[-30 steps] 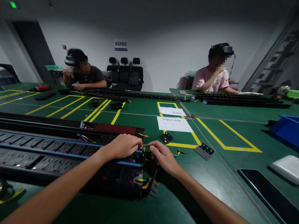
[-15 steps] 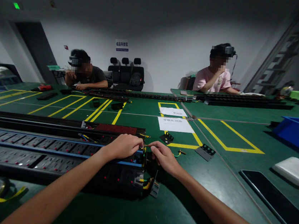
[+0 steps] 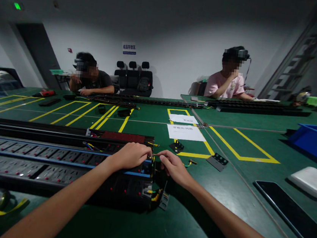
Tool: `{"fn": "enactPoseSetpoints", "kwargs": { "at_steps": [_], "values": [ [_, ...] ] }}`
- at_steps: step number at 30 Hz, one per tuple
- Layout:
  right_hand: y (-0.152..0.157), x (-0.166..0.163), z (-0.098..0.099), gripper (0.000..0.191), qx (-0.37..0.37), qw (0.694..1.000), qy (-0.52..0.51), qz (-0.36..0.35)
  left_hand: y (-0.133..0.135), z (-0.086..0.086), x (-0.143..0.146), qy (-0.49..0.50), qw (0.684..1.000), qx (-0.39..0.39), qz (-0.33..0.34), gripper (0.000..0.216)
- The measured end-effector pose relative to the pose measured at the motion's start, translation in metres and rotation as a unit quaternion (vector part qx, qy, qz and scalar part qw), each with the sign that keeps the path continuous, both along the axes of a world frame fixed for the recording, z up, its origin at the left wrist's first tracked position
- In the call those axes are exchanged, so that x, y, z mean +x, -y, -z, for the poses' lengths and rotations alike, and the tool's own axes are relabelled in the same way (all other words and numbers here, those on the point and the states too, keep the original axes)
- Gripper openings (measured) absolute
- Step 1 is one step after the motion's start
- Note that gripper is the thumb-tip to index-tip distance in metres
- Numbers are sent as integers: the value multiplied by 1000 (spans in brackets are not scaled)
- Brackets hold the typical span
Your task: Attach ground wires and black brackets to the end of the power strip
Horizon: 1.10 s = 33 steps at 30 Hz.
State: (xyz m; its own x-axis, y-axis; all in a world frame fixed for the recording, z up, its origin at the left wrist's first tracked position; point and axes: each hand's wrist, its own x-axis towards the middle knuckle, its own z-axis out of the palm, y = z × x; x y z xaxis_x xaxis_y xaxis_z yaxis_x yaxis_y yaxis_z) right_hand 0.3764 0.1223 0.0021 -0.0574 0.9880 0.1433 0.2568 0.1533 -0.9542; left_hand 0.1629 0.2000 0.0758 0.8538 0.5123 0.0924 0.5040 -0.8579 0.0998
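Observation:
My left hand lies over the right end of a power strip with blue edges, its fingers curled down around the end. What its fingertips grip is hidden. Just right of that end, my right hand is closed in a pinch on a thin wire, which runs towards the left fingertips. Nearer to me is another black power strip, with yellow-green wires and a black bracket at its end. Behind my left hand, a black rail lies parallel to the strips.
Two black brackets and a short green wire with a dark end lie beyond my right hand. Paper sheets, a phone, a white box and a blue bin are farther right. Co-workers sit across the table.

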Motion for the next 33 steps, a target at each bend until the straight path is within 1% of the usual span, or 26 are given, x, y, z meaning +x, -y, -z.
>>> {"fn": "enactPoseSetpoints", "kwargs": {
  "at_steps": [13,33],
  "values": [
    [0,0,0,33,-8,1000,-7,-3,0,-1,0,2,1000,-3,0,25],
    [-2,-1,3,29,6,1000,-7,2,-2,-1,0,0,1000,0,4,25]
  ]
}}
